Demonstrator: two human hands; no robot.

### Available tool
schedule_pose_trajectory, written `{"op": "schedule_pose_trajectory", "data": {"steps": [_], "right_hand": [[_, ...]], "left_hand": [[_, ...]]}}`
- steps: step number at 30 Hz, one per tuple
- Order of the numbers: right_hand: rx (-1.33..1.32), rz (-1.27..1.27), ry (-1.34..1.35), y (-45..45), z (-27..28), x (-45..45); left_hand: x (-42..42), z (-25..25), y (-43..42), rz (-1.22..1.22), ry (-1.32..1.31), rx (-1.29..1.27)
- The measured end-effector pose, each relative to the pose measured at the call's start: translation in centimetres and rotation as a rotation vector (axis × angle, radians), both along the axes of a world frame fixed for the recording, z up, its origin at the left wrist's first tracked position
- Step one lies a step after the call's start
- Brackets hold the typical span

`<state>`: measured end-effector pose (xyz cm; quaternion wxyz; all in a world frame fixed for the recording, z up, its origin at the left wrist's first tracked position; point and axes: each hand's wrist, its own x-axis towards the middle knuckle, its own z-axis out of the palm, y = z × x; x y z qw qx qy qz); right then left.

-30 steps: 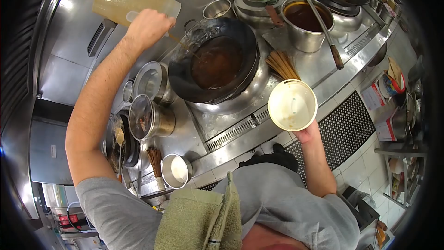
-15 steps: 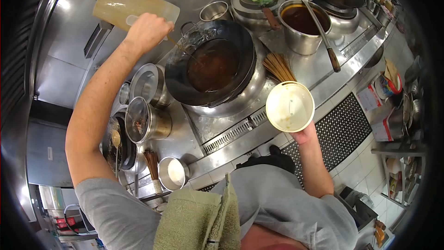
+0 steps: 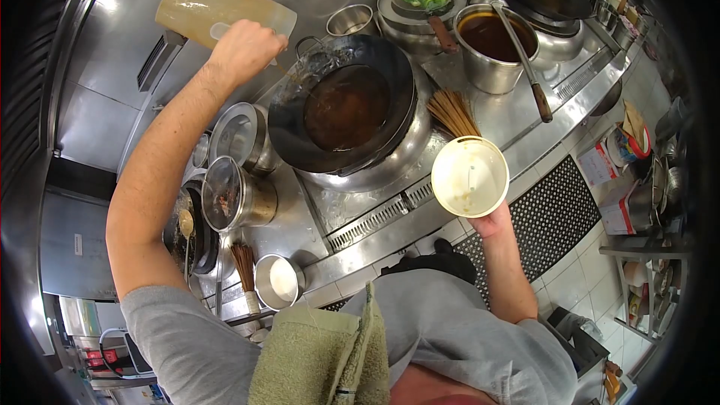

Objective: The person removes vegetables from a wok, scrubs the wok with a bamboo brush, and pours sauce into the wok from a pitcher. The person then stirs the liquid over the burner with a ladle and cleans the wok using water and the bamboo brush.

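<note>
Left hand [image 3: 247, 52]: fingers curled tight in a fist at the jug's handle side; their inner grip is hidden.
Jug [image 3: 217, 13]: directly beyond those knuckles, tipped on its side; mouth toward the wok, yellowish liquid inside.
Right hand [image 3: 491, 221]: supports the tub from below; most fingers hidden behind it.
Tub [image 3: 471, 178]: above that palm, open top facing the camera; pale inside.
Wok [image 3: 289, 135]: between both hands, dark liquid [image 3: 345, 109] within.
Bamboo brush [image 3: 454, 112]: just beyond the tub; sauce pot [image 3: 491, 75] farther out.

No text, label or number is legible anywhere.
</note>
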<state>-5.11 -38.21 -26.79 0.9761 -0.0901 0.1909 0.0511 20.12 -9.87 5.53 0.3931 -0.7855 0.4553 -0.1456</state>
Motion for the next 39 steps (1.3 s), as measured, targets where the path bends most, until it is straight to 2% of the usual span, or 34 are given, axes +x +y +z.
{"op": "schedule_pose_trajectory", "data": {"steps": [39], "right_hand": [[-0.044,-0.026,-0.032,-0.2,0.9,-0.2]], "left_hand": [[-0.3,-0.7,0.0,0.066,0.009,0.038]]}}
